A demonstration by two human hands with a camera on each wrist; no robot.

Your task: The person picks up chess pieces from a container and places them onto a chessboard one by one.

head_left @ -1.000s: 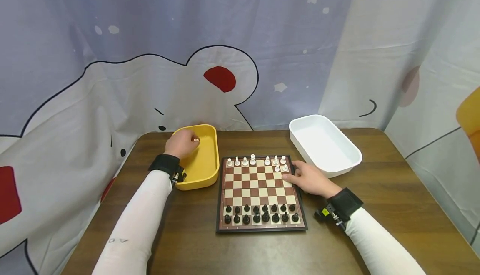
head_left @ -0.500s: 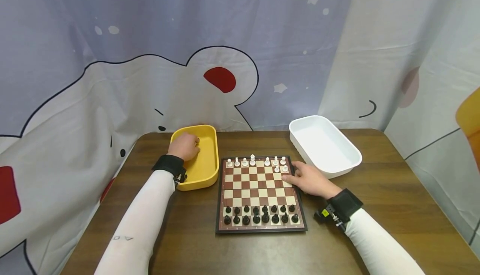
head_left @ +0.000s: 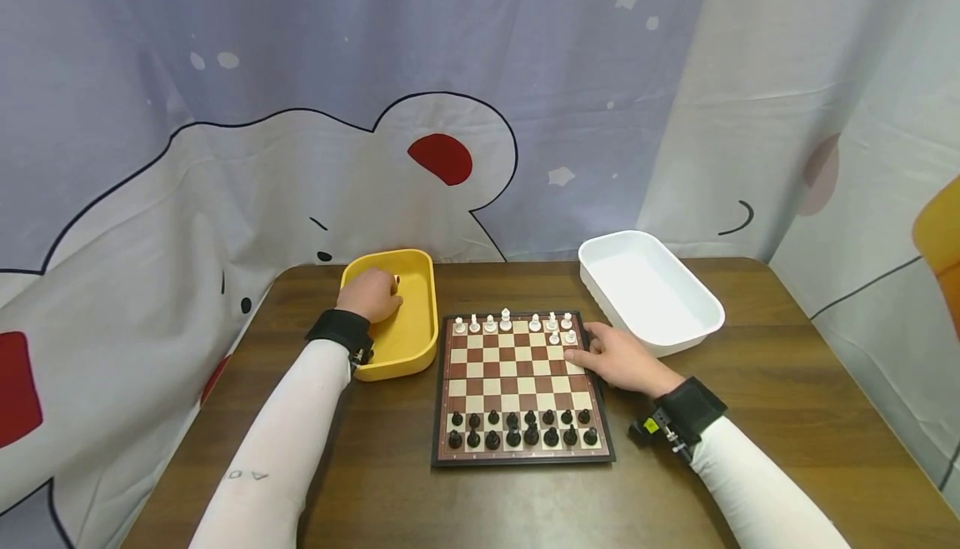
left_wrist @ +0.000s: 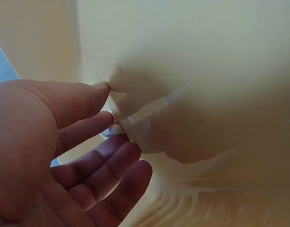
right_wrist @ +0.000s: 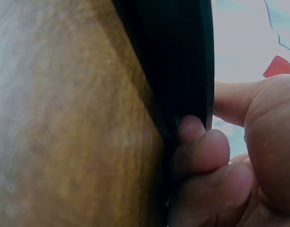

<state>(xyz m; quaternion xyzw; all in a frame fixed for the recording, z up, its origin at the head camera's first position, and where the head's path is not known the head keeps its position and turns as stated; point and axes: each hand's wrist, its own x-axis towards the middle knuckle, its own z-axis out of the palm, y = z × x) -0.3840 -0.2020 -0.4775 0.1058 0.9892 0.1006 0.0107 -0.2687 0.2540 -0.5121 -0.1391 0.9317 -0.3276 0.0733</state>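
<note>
Left hand (head_left: 369, 295) in yellow tray (head_left: 414, 339), 10 o'clock of chessboard (head_left: 516, 368); fingers part-curled at small white piece (left_wrist: 116, 129), can't tell if gripped. Right hand (head_left: 624, 358) pinches chessboard edge, 2 o'clock.

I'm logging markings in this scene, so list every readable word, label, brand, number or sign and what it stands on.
No word, brand or number can be read.
Left sleeve: two small marks, too unclear to tell if letters or shapes.
Chessboard: any border marks are too small to read.
Yellow patch beside right wristband: nothing readable.
</note>
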